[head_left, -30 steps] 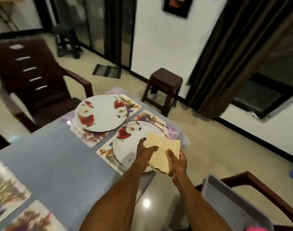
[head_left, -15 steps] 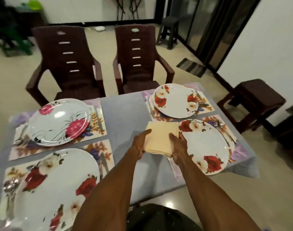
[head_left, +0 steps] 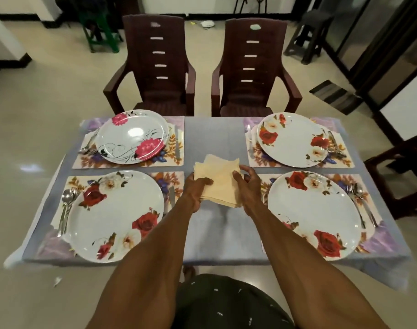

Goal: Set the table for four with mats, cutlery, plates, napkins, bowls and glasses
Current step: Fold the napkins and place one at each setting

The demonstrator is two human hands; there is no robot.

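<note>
Your left hand grips the near-left side of the napkin stack, thumb on top; your right hand pinches its right edge. You hold the stack above the middle of the table. Mats, cutlery and plates look set, so napkins come next: peel one off for each setting.

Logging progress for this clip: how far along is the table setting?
Done: four mats, each with a plate, such as the pink-flowered plate, and cutlery like the spoons. In hand: the left hand and right hand hold a stack of napkins over the table. Left: placing napkins; no bowls or glasses visible.
</note>
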